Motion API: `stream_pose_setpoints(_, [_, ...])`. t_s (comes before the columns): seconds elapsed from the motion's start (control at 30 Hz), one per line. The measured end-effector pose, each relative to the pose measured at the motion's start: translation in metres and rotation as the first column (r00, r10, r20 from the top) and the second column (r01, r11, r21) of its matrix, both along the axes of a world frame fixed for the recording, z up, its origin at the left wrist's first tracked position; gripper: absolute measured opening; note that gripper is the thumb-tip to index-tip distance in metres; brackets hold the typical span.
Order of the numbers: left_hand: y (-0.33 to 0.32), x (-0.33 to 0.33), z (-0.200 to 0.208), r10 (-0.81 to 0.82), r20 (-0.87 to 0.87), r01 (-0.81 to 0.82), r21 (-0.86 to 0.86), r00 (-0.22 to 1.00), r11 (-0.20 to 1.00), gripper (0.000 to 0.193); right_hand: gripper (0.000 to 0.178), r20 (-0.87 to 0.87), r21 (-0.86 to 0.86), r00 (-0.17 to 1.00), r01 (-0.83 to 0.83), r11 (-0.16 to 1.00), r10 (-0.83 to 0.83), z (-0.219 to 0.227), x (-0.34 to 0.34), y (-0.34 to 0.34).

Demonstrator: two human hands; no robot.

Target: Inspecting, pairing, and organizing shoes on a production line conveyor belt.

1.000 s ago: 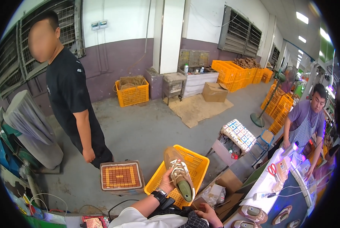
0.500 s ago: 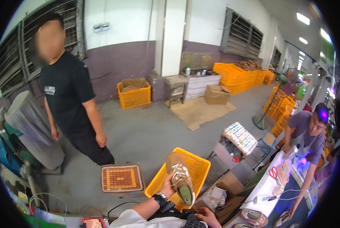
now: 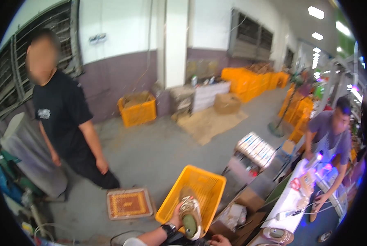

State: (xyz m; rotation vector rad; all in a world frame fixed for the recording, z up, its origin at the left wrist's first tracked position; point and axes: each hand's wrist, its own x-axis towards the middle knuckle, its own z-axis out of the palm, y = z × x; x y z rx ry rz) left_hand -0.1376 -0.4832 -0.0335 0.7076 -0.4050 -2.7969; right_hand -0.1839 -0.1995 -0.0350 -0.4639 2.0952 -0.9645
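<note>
My left hand (image 3: 176, 218), with a dark watch on its wrist, is closed around the side of a tan shoe (image 3: 185, 203). The shoe has pale laces, a light sole edge and a green insole at its heel end, and it tilts with its toe pointing away from me. It is above a yellow plastic crate (image 3: 211, 180), covering part of the crate's inside. Low in the view, my right hand (image 3: 220, 240) is right of the shoe and apart from it. The lower edge cuts that hand off and blur hides its fingers.
A woven-topped stool (image 3: 130, 203) stands left of the crate, near a standing person (image 3: 64, 106). An open cardboard box (image 3: 249, 201) is to the right. Beyond it, a co-worker (image 3: 329, 131) reaches over a bench beside a white ledge (image 3: 284, 201), with another shoe (image 3: 278, 234) nearby.
The view has shifted, so the surroundings sit further left. My left hand and the shoe are slightly lower. The co-worker's reaching hand has moved up along the bench.
</note>
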Motion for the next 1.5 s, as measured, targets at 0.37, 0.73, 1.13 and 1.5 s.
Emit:
stream_pose_setpoints(0.37, [-0.025,0.043,-0.046,0.086,0.143,-0.097,0.074,0.986,0.993,0.052,0.045,0.087,0.135,0.993,0.072,0.988,-0.084,-0.101,-0.001,0.055])
stream_pose_setpoints(0.73, [-0.017,0.02,0.002,0.06,0.006,-0.06,0.16,0.998,0.985,0.051,0.045,-0.035,0.294,0.999,0.038,0.955,-0.029,-0.093,-0.008,0.079])
stream_pose_setpoints(1.13, [0.004,-0.01,0.004,0.005,0.028,-0.008,0.117,1.0,0.993,0.054,0.046,-0.106,0.291,0.994,0.036,0.956,-0.005,-0.112,-0.013,0.086])
stream_pose_setpoints(1.5, [0.003,-0.007,0.002,0.018,0.031,-0.02,0.082,0.999,0.996,0.057,0.048,-0.106,0.297,0.994,0.05,0.954,-0.019,-0.121,-0.011,0.08])
